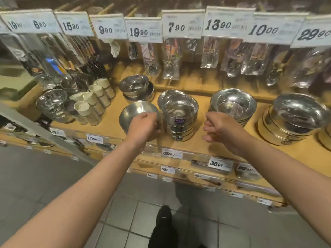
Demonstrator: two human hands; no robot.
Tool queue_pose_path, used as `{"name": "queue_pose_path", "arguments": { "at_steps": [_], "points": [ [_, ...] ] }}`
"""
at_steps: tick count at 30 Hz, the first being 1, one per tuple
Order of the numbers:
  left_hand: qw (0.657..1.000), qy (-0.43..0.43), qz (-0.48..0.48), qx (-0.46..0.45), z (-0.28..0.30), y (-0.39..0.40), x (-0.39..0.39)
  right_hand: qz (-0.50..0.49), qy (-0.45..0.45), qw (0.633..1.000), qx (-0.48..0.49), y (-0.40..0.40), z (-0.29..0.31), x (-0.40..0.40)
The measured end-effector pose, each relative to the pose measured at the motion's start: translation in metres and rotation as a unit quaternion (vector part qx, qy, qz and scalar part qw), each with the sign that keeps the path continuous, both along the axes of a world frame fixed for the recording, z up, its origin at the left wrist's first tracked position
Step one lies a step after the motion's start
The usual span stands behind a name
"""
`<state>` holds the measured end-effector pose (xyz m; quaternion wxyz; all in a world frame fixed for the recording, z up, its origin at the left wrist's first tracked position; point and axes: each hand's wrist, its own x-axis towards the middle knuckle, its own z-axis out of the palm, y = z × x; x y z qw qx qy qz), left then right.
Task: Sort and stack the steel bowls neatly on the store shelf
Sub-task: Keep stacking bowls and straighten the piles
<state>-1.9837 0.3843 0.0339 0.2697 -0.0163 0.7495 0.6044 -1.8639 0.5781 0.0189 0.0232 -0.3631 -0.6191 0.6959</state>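
A matte steel bowl (133, 111) sits near the front of the wooden shelf (200, 138). My left hand (143, 125) grips its near rim, fingers curled over the edge. Right beside it stands a tall stack of straight-sided steel bowls (180, 117) with a purple sticker. My right hand (219, 128) hovers open to the right of that stack, holding nothing. Behind the matte bowl is a low stack of bowls (136, 86). A stack of wide shallow bowls (232, 104) stands behind my right hand, and a larger stack (293, 119) is at the far right.
Beige lidded jars (93, 102) and shiny bowls (52, 102) crowd the shelf's left end. Packaged spoons (170, 59) hang above under price tags (182, 24). Lower shelves with price labels (220, 163) run below. My shoe (163, 222) is on the tiled floor.
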Motion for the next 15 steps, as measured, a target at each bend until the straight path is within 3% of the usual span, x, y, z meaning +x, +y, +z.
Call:
{"name": "queue_pose_path", "arguments": {
  "at_steps": [6, 9, 15],
  "points": [
    [0.996, 0.002, -0.089, -0.025, -0.002, 0.037, -0.063, 0.001, -0.009, 0.998, 0.054, 0.001, -0.006, -0.045],
    [0.981, 0.039, -0.170, -0.091, -0.010, 0.040, -0.074, -0.022, -0.024, 0.994, 0.105, 0.001, -0.017, -0.056],
    [0.975, 0.059, -0.170, -0.131, -0.016, 0.045, -0.079, -0.024, -0.066, 0.982, 0.176, -0.007, -0.017, -0.064]
  ]
}}
